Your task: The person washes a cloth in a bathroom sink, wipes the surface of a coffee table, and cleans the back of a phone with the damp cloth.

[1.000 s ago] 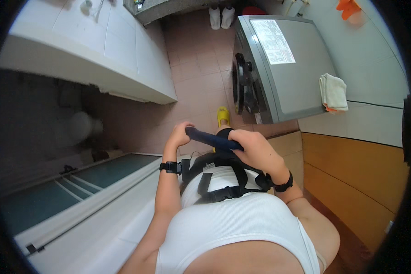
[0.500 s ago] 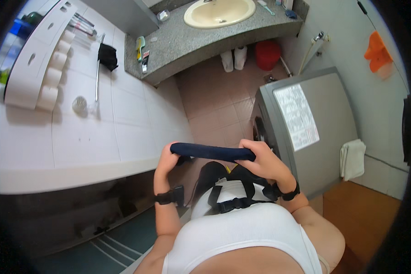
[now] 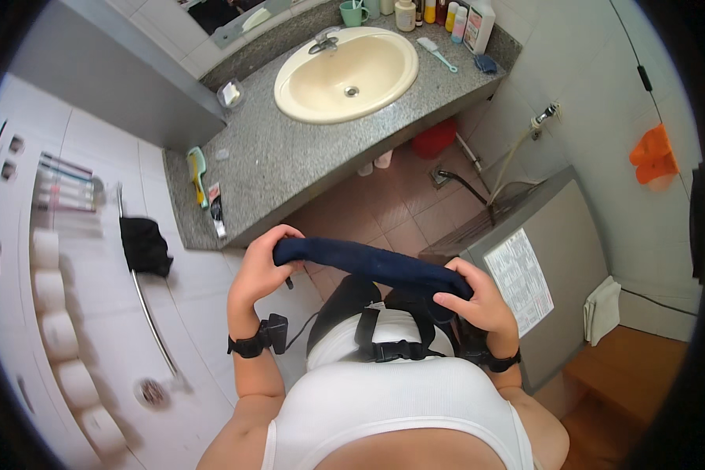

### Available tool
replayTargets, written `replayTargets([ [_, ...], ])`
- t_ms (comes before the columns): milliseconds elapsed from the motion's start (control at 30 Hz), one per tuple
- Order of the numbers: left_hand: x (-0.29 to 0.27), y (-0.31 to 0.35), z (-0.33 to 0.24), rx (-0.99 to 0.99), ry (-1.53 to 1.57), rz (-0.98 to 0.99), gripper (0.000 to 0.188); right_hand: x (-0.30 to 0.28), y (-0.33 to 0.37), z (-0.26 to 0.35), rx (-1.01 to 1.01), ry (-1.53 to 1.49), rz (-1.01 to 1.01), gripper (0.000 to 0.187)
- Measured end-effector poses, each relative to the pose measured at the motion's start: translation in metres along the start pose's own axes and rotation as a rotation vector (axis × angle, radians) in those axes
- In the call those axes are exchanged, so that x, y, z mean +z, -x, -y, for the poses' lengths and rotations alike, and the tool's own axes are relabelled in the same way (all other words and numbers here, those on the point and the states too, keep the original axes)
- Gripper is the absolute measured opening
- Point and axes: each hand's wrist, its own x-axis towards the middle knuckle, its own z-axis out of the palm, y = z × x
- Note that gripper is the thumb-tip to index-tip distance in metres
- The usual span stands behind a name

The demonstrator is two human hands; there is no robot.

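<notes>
A dark navy cloth (image 3: pixel 372 262), rolled into a long strip, is stretched between both my hands in front of my chest. My left hand (image 3: pixel 260 269) grips its left end, with a black wrist strap below. My right hand (image 3: pixel 479 301) grips the right end, fingers curled over it. The cloth hangs level above the pinkish tiled floor (image 3: pixel 384 211).
Ahead stands a grey speckled counter (image 3: pixel 274 168) with a cream sink (image 3: pixel 348 74), bottles and a cup at its back. A grey washing machine (image 3: pixel 552 258) is on my right with a white folded cloth (image 3: pixel 601 309). On the left wall is a towel rail (image 3: pixel 153 309) with a black cloth (image 3: pixel 143 244).
My head has tilted upward, so the sink and counter have come fully into view. Both hands still hold the rolled navy cloth, now stretched a little wider.
</notes>
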Motion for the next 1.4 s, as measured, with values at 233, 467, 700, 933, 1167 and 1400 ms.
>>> replayTargets([
  [233,-0.063,-0.087,0.029,0.107,-0.072,-0.021,0.033,-0.026,-0.109,0.059,-0.177,0.285,-0.235,0.02],
  [467,-0.083,-0.176,0.046,0.051,-0.131,0.149,0.033,-0.092,-0.271,0.1,-0.309,0.498,-0.205,0.022],
  [700,-0.093,-0.319,0.044,-0.007,-0.162,0.013,0.026,-0.163,-0.472,0.125,-0.43,0.755,-0.121,0.033],
  [933,-0.041,-0.506,0.125,-0.243,0.162,0.092,0.03,-0.203,-0.651,0.109,-0.254,0.565,0.052,0.06],
  [1167,-0.01,-0.594,0.16,-0.281,-0.048,0.087,0.052,-0.178,-0.797,0.015,-0.052,0.276,0.159,0.049],
  [1400,-0.011,-0.622,0.195,-0.159,0.231,-0.034,0.045,-0.15,-0.809,0.093,-0.365,-0.09,0.075,0.014],
])
